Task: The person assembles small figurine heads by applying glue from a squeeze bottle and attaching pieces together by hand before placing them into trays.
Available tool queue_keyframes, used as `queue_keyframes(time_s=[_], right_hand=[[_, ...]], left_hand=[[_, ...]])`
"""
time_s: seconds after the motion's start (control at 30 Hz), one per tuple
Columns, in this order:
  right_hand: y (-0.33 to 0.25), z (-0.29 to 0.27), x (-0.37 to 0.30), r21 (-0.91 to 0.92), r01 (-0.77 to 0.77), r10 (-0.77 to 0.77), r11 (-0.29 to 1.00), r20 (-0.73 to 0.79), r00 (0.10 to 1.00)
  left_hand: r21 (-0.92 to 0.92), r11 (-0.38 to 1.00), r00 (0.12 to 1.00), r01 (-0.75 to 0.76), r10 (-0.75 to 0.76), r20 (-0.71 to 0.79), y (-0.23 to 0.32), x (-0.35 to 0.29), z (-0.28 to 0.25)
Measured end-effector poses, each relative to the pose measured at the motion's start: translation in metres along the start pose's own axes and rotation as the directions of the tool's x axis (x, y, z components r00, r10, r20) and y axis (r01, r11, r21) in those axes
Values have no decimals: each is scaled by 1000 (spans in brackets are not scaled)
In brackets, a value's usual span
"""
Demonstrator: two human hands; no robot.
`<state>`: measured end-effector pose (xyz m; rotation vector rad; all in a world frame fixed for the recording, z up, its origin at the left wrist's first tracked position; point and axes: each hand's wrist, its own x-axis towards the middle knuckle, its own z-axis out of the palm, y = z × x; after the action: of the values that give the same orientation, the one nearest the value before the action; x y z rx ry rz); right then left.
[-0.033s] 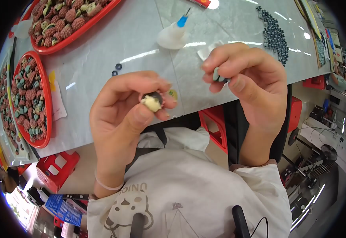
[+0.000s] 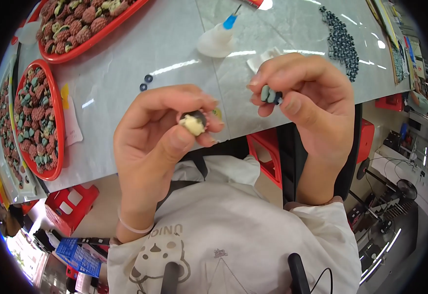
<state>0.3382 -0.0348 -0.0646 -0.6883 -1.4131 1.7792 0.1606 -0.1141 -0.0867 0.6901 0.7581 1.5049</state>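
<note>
My left hand (image 2: pixel 147 130) is closed in a pinch on a small round piece (image 2: pixel 193 123) with a reddish-pink edge, a cream lump and a dark part. To its right, my right hand (image 2: pixel 317 105) grips a small grey-green piece (image 2: pixel 268 94) with a dark blue part between thumb and fingertips. The two pieces are apart, both held above the table's near edge. Beyond the hands stands a white squeeze bottle (image 2: pixel 216 43) with a blue needle tip. Two dark ring-shaped beads (image 2: pixel 148 78) lie past my left hand.
Red trays (image 2: pixel 57 127) of bumpy reddish pieces with green or cream parts stand at the left. Many dark beads (image 2: pixel 341 46) are spread at the far right of the grey table (image 2: pixel 140 39). White paper (image 2: pixel 263 59) lies behind my right hand. Red stools (image 2: pixel 72 206) stand below the table.
My left hand and its piece have shifted slightly right and up. In my right hand the grey-green piece has turned and shows more of its surface.
</note>
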Motion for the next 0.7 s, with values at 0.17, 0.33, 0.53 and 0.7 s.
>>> queue_keyframes(time_s=[0.17,0.33,0.53,0.7], right_hand=[[0,15,2,37,-50,49,998,32,998],[-2,30,-3,50,-53,56,997,-42,998],[6,35,-1,-176,219,-210,960,68,975],[9,35,-1,-305,347,-327,887,114,938]], left_hand=[[105,987,992,122,-123,-1,3,-6,2],[72,986,986,152,-146,-78,5,-9,6],[58,989,987,134,-128,-101,3,-14,3],[93,988,988,122,-112,-108,0,-14,1]])
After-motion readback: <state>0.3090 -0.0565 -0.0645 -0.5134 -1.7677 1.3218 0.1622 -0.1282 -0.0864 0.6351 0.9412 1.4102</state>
